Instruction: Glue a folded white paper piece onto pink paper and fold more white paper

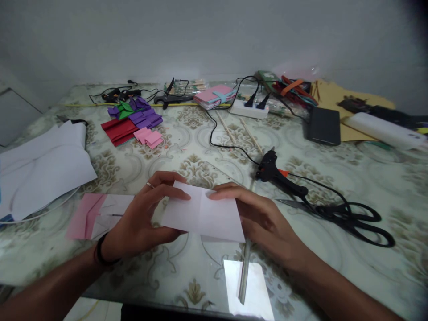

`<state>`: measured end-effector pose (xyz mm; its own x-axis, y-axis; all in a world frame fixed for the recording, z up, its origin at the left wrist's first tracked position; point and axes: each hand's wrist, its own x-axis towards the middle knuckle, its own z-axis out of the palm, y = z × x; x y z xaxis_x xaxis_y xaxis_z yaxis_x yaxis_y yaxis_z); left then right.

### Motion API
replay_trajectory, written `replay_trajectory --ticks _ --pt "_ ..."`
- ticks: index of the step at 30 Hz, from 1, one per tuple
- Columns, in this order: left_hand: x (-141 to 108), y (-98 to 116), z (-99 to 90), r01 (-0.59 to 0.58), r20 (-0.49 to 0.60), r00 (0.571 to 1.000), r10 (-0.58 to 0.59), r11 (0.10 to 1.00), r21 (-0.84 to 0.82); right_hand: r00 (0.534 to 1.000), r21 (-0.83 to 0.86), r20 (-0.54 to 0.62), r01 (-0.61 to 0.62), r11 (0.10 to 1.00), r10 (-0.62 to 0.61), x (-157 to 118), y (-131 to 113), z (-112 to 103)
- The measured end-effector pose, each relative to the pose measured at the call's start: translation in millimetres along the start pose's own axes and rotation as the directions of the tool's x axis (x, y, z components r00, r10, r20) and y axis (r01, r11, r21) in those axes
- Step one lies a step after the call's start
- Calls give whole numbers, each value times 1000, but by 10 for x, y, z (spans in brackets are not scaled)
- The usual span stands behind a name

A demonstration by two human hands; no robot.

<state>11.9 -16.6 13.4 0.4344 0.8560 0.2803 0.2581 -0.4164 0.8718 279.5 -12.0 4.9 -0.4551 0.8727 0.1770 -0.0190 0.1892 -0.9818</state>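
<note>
A white sheet of paper [217, 214] with a crease down its middle is held up over the table. My left hand [147, 214] grips its left side, index finger on top and thumb below. On the right side my right hand [264, 218] holds it, with a fingertip near the crease and the other fingers behind the paper. Pink and white folded paper [90, 216] lies beside my left wrist. A grey stick [245, 276] rests below the right hand, across a bright white rectangle [261, 290].
A black glue gun [281, 174] and black scissors [347, 218] lie to the right. White sheets [47, 169] cover the left side. Further back are red folded paper [122, 130], purple pieces [145, 118], a power strip [249, 109] with cables, and a black box [324, 126].
</note>
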Motion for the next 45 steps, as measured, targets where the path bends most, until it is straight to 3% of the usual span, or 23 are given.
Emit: replay_trajectory --ticks 4,10,16,20,25,30,40,45 --pt "18 17 1 -14 -9 1000 14 1000 -20 996 34 29 81 996 -82 12 30 19" --pt "24 47 9 29 61 998 -15 972 -235 983 -17 75 168 986 -167 27 22 10" --pt "37 53 -3 117 152 985 -84 967 -226 986 -17 35 163 986 -163 65 -1 13" --pt "43 66 30 38 198 980 -6 987 -156 989 -48 61 139 989 -136 63 -11 33" --pt "11 82 76 -17 99 995 14 999 30 979 -177 63 204 963 -195 57 -5 65" --pt "16 97 81 -92 49 995 89 993 77 970 -205 72 242 948 -232 49 7 84" --pt "12 137 37 -99 -144 982 119 986 137 992 -123 15 128 984 -127 49 -18 42" --pt "4 155 95 -180 -144 964 223 949 260 993 -190 65 110 976 -100 29 -33 126"
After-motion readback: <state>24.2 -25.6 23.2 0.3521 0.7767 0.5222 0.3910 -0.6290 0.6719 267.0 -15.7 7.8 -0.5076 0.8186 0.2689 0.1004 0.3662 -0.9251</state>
